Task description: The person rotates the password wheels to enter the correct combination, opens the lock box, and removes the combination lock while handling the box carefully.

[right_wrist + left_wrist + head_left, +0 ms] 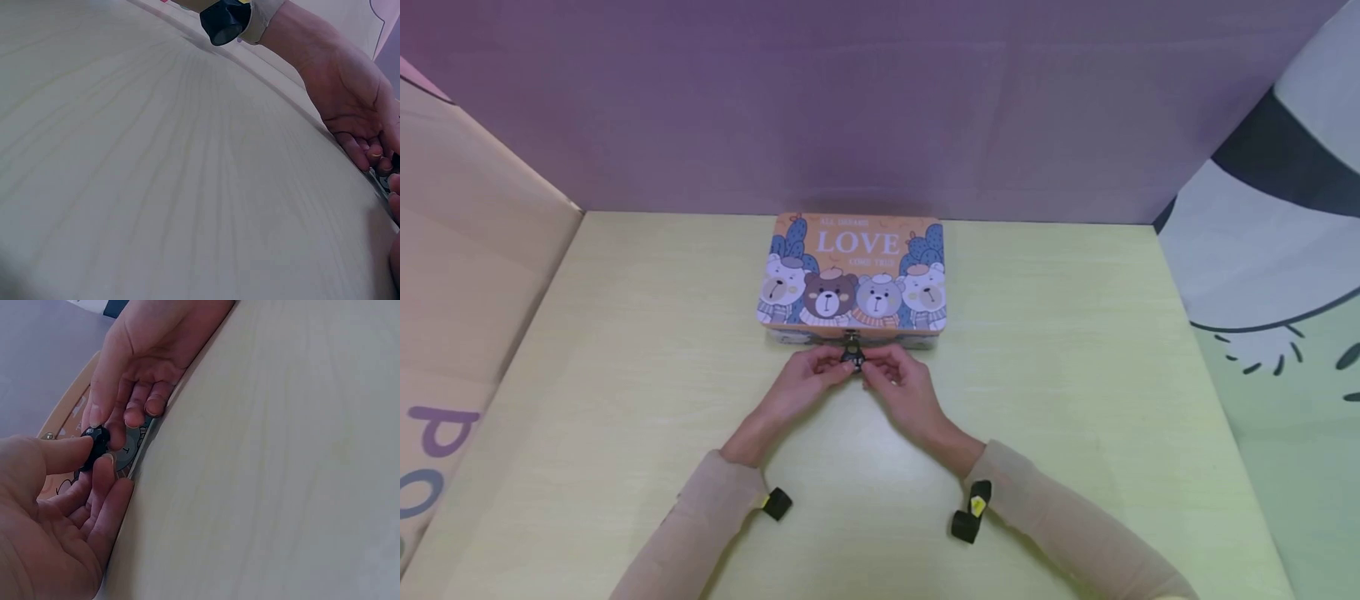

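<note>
A small black padlock (853, 360) sits at the near side of a tin box, just below its metal clasp (852, 337), between the fingertips of both hands. Whether its shackle is locked is too small to tell. The left hand (805, 382) pinches the padlock from the left, thumb on its near face and the other fingers bent in behind. The right hand (910, 393) pinches it from the right between thumb and forefinger, its remaining fingers loosely curled near the box's front wall.

The rectangular tin box (842, 292) lies flat with its lid down, at the far middle of a pale wood-grain table (1075, 375). Its orange lid shows four cartoon bears in scarves, blue cacti and the word LOVE.

Nearer, beige sleeves (700, 517) cover both forearms, and a black device hangs at each wrist, one left (777, 504) and one right (966, 527). A purple backdrop (880, 108) rises beyond the far edge. A beige panel (475, 250) with coloured lettering stands left, and a panel with black, white and green artwork (1262, 350) stands right.
</note>
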`<state>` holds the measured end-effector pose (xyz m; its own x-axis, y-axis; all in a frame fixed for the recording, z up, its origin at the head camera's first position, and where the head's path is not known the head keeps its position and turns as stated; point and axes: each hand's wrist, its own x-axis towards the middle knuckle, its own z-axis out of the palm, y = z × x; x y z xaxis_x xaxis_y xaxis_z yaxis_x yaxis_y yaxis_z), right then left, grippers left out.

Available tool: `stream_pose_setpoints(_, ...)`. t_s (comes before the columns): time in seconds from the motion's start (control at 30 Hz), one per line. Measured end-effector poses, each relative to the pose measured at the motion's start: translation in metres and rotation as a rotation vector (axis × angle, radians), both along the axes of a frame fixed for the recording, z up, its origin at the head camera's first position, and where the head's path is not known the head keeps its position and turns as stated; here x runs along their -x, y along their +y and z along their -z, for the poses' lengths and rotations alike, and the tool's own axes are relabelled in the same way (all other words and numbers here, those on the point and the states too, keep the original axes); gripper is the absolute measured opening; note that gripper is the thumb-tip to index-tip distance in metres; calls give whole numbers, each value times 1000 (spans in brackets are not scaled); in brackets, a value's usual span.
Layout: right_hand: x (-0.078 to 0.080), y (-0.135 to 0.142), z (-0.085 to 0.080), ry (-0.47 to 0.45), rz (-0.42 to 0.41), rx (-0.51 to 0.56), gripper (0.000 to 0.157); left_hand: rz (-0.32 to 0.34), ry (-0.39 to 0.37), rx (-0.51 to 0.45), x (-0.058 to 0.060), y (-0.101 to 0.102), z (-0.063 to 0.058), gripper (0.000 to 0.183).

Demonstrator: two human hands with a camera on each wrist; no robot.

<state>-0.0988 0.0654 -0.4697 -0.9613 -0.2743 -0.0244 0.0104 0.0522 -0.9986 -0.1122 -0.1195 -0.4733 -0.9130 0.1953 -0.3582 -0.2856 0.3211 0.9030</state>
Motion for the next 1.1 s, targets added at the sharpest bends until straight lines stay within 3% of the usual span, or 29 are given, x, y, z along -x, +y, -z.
stream_pose_setpoints(0.63,1,0,-1,-7,3,-1,20,34,29,-26,2,-3,6,30)
stream_pose_setpoints(1.1,0,0,1,-5,1,-4,20,-14,-2,-53,1,1,4,27)
